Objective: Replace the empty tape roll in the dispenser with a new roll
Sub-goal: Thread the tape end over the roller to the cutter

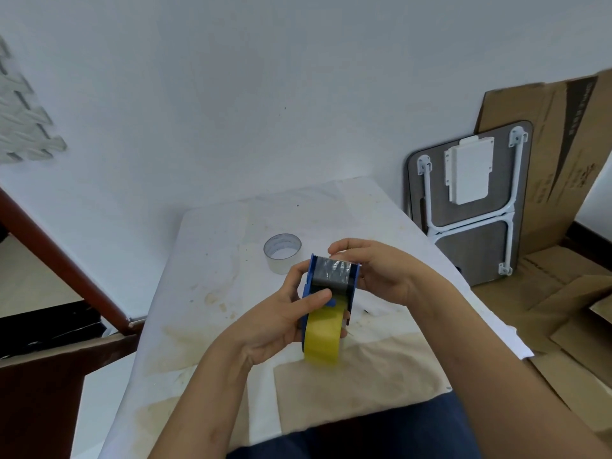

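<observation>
A blue tape dispenser with a grey roller is held above the table between both hands. A yellow tape roll sits in its lower part, between the blue side plates. My left hand grips the dispenser's left side, thumb lying across its front by the roller. My right hand holds the right side and top end, fingers curled over the far edge. The empty clear tape core stands on the table just behind the dispenser, apart from both hands.
The small table has a stained white cover and brownish paper near me. A folded table and flattened cardboard lean against the wall at right. A dark red wooden frame is at left.
</observation>
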A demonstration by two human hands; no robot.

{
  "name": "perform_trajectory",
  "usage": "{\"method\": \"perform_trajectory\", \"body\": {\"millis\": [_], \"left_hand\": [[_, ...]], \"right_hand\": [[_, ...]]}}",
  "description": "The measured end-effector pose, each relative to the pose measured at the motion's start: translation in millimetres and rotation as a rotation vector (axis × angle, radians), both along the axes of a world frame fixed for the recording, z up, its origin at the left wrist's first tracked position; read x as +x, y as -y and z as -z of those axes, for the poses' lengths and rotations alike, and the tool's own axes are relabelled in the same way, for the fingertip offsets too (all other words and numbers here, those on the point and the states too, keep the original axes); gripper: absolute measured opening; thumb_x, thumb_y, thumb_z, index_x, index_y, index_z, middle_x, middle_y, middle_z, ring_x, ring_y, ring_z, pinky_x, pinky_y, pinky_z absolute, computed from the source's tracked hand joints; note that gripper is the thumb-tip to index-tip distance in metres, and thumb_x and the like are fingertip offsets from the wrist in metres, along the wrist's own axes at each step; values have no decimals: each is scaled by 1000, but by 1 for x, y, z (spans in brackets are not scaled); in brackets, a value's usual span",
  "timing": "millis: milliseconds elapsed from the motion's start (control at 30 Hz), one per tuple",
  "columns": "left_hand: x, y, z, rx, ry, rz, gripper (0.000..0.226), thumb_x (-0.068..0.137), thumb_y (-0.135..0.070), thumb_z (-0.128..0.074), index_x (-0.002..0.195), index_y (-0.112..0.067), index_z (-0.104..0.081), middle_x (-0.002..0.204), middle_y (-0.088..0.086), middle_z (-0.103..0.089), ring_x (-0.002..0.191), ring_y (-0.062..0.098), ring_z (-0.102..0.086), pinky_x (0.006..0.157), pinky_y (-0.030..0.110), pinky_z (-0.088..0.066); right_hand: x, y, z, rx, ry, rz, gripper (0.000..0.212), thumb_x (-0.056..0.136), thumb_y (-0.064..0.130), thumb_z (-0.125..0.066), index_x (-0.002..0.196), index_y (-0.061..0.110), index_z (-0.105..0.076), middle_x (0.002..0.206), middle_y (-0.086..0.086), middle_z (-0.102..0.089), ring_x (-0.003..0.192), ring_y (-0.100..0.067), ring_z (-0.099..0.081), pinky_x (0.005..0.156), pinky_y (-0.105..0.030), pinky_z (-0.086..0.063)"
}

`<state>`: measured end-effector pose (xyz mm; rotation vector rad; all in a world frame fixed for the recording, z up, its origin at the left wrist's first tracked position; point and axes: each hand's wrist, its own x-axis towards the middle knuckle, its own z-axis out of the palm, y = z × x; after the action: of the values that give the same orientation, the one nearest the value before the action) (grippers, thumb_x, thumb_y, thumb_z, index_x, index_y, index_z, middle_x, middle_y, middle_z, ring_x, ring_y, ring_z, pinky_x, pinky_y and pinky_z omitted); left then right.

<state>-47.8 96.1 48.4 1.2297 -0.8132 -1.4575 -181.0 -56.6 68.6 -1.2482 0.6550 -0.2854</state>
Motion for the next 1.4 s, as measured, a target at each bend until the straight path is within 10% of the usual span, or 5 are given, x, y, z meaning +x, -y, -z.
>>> {"method": "perform_trajectory", "body": {"millis": [400,567,833,1033,1400], "left_hand": [[15,-1,-17,-121,-123,41,82,78,-43,-81,148,-26,-43,133,30,-63,120,53,-55,90,53,-60],[11,-1,-18,-82,-238,-81,58,86,-41,-69,137,-15,-58,120,36,-68,95,41,-73,84,47,-63],[7,6,-12,83,-332,-327,61,89,-48,-60,133,-7,-61,114,26,-74,81,32,-78,77,44,-63],[9,11,-12,165,199,-345,47,99,-58,-42,121,-25,-66,107,12,-80,90,25,-78,76,38,-65],[6,8,-5,255,317,-233,53,87,-24,-77,134,-18,-53,107,10,-78,96,26,-76,78,35,-64]], "right_hand": [[3,-7,38,-21,56,-76,54,95,39,-52,129,-3,-56,69,7,-69,67,-16,-61,81,-44,-43],[-3,-14,20,26,136,-123,66,94,64,-37,133,16,-60,97,4,-75,93,-19,-68,92,-39,-50],[-7,-21,28,-80,85,-243,61,87,11,-71,138,36,-48,131,-8,-64,118,-33,-63,96,-54,-53],[-2,-22,40,-182,-28,-118,68,83,-11,-65,133,32,-49,122,-7,-66,109,-31,-65,86,-47,-58],[4,-18,40,-392,-252,120,73,85,-3,-64,142,31,-36,117,-4,-59,93,-22,-60,74,-35,-56]]}}
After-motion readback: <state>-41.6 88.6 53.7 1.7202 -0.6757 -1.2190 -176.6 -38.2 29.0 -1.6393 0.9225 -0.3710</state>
